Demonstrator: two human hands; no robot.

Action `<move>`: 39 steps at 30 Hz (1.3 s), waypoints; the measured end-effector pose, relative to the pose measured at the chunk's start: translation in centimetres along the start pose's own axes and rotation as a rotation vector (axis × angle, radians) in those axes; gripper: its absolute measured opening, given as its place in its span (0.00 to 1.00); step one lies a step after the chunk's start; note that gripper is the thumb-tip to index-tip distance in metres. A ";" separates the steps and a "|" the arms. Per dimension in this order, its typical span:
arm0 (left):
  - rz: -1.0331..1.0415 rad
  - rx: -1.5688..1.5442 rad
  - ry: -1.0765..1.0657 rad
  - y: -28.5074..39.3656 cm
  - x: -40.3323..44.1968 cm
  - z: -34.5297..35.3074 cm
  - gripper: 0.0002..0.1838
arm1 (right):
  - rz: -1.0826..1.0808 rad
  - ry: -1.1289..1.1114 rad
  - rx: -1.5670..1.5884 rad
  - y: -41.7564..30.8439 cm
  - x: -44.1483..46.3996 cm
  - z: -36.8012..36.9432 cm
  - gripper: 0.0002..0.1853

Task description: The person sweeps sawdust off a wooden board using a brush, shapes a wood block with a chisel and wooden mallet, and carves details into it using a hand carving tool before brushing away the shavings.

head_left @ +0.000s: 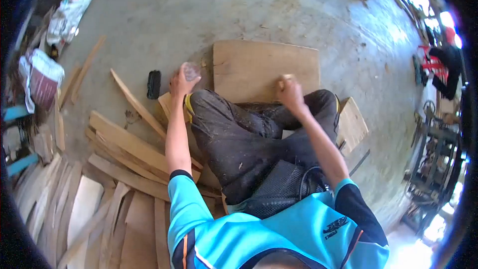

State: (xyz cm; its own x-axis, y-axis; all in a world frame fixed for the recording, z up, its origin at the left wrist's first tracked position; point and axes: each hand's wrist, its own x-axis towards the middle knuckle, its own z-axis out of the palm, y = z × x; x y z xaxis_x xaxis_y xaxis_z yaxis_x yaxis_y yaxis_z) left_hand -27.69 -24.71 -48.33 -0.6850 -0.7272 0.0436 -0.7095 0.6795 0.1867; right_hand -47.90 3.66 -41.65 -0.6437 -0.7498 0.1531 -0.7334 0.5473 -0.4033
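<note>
My left hand (182, 83) is beyond my left knee, its fingers curled around a roundish, see-through pinkish-brown object (191, 71) whose kind I cannot make out. A flat wooden board (261, 65) lies in front of my crossed legs, its near edge by my shins. Over the board's near right part, my right hand (291, 94) is closed in a fist. A small light-tan piece (287, 76) shows at the top of that fist; its kind is unclear. Left of my left hand, a small black oblong object (154, 84) rests on the floor.
Long wooden strips (129, 144) and many stacked slats (82, 214) lie on my left. White sacks (42, 77) stand at the far left. Another wood piece (352, 127) is beside my right knee. A metal frame (435, 164) and a red chair (434, 62) are at the right.
</note>
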 end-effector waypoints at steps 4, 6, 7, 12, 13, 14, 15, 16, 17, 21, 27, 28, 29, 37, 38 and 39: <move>-0.077 -0.945 0.259 -1.2 -0.4 0.1 0.31 | 0.298 -0.256 1.165 -3.5 -0.4 -0.9 0.08; -0.220 -1.048 0.588 -0.8 -3.3 -4.0 0.30 | 0.244 -0.138 0.866 -2.6 -0.6 -3.0 0.09; -0.227 -1.028 0.623 -1.7 -5.5 -5.6 0.30 | 0.072 0.077 0.657 -0.5 -1.1 -2.6 0.08; -0.257 -0.910 0.629 -3.3 -21.5 -11.3 0.29 | -0.003 -0.193 0.095 -0.5 -3.0 -2.4 0.04; -0.300 -0.901 0.616 -3.1 -24.7 -11.8 0.29 | -0.151 -0.152 0.150 -1.1 -2.9 -1.0 0.06; -0.331 -0.837 0.596 -3.1 -27.6 -12.3 0.30 | -0.077 -0.408 0.540 -2.1 -2.1 -0.8 0.06; -0.365 -0.777 0.575 -2.7 -30.0 -12.8 0.30 | 0.005 -0.663 0.925 -3.0 -1.4 -1.5 0.06; -0.534 -0.638 0.494 -1.0 -31.6 -14.5 0.29 | 0.010 -0.673 0.929 -3.8 -1.3 -2.7 0.06; -0.507 -0.661 0.484 -0.5 -33.1 -14.7 0.28 | 0.075 -0.626 1.059 -4.5 -0.5 -4.4 0.05; -0.426 -0.428 0.396 3.0 -32.7 -16.0 0.24 | 0.161 -0.641 0.581 -1.3 4.7 -5.3 0.03; -0.404 -0.609 0.563 4.6 -16.2 -9.2 0.22 | -0.500 -0.814 0.129 -2.6 3.0 1.9 0.08; -0.385 -0.637 0.602 4.3 -13.3 -8.1 0.22 | -0.523 -0.918 -0.006 -4.9 3.4 0.9 0.12; -0.367 -0.661 0.632 3.8 -11.1 -7.0 0.21 | -0.477 -1.067 0.055 -5.9 4.0 0.9 0.12; -0.418 -0.132 0.459 -0.2 -10.0 -1.2 0.16 | -0.227 -0.755 0.859 -4.4 1.6 2.6 0.07; -0.423 -0.151 0.512 -0.7 -10.0 -0.2 0.15 | -0.221 -0.747 0.843 -3.8 2.2 1.3 0.07; -0.432 -0.167 0.567 -0.3 -9.8 -0.3 0.15 | -0.260 -0.826 0.610 -3.2 2.7 0.1 0.07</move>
State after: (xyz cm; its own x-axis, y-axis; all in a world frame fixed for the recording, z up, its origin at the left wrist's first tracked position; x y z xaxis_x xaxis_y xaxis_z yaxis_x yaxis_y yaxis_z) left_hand -20.67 -17.83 -48.48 -0.1267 -0.8961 0.4254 -0.8314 0.3298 0.4471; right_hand -47.31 -0.14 -40.04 0.0340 -0.9626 -0.2689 -0.4456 0.2262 -0.8662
